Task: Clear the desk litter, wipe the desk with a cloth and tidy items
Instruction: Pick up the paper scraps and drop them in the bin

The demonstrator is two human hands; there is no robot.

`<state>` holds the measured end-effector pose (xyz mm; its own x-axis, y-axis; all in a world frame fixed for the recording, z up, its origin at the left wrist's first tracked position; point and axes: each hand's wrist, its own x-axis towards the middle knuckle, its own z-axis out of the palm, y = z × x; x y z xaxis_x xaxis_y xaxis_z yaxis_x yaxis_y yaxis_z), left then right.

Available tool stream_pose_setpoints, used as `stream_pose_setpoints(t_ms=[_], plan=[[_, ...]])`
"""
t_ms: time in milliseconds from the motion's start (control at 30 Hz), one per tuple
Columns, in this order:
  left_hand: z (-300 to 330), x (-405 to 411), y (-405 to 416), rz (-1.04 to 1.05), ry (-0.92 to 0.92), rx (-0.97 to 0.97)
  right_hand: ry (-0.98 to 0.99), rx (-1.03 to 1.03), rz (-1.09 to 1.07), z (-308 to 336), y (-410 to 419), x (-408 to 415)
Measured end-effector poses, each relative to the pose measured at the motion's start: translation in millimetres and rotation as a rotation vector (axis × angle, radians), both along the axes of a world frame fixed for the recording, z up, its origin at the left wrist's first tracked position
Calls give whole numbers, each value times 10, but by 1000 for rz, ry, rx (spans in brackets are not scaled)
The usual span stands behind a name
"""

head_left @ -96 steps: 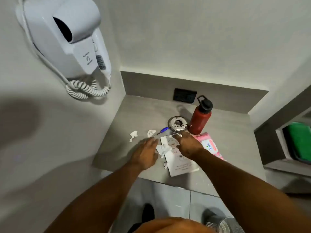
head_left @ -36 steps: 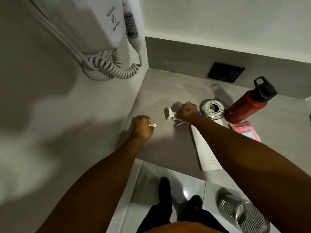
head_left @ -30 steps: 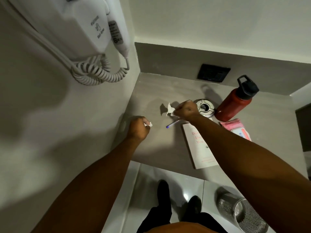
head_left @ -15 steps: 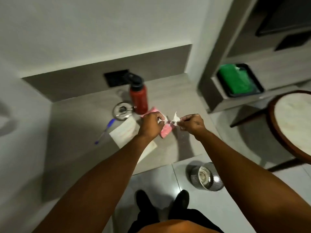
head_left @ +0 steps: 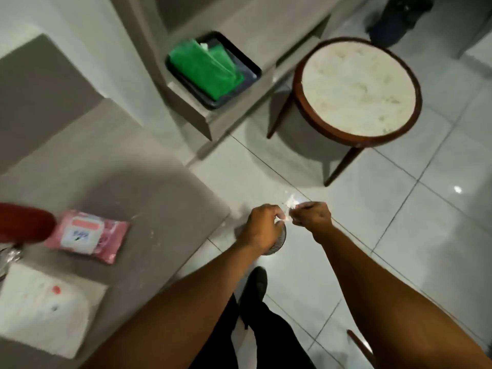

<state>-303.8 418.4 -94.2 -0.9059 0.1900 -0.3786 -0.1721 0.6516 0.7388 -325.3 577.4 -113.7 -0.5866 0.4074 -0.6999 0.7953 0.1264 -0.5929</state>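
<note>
Left hand (head_left: 262, 226): fingers curled round a small white paper scrap (head_left: 280, 223), held out past the desk's edge and right above the metal bin (head_left: 278, 243).
Right hand (head_left: 312, 218): pinches another crumpled white scrap (head_left: 291, 202) between thumb and fingertips, just beside the left hand, also over the floor.
Metal bin: stands on the floor tiles close to the desk's front corner; the left hand and wrist cover most of it, so only a ribbed sliver of its wall shows.
Desk (head_left: 149, 187): grey top at the left; a few pale specks lie near its front edge.
On the desk: a pink wipes pack (head_left: 86, 235) lying flat, a red bottle (head_left: 24, 225) touching or just beside its left end and cut off by the frame, and a white book (head_left: 45, 307) near the front edge.
Shelf (head_left: 239, 102): low ledge behind the desk's right end, carrying a black tray (head_left: 251, 65) with a folded green cloth (head_left: 206, 67) in it.
Round table (head_left: 356, 86): dark wooden rim and legs, pale top, standing well apart from the hands on the far right.
Open room: bare white floor tiles (head_left: 426, 222) spread between the desk corner, the round table and the person's dark-trousered legs (head_left: 266, 328) and shoe below.
Blur: the desk things are smeared, so labels cannot be read.
</note>
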Motion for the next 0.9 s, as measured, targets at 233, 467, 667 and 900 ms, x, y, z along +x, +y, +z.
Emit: stream_pose_setpoints(t_ms=[233, 467, 667, 900], plan=[[-2054, 4, 186, 197, -286, -104, -244, -2, -76, -2078, 126, 354], [-3442, -105, 214, -77, -355, -216, -270, 52, 15, -3421, -140, 412], [-2861, -100, 275, -249, -306, -306, -142, 212, 365, -2673, -16, 369], [-726, -285, 122, -284, -88, -321, 76, 467, 780, -410, -114, -59]])
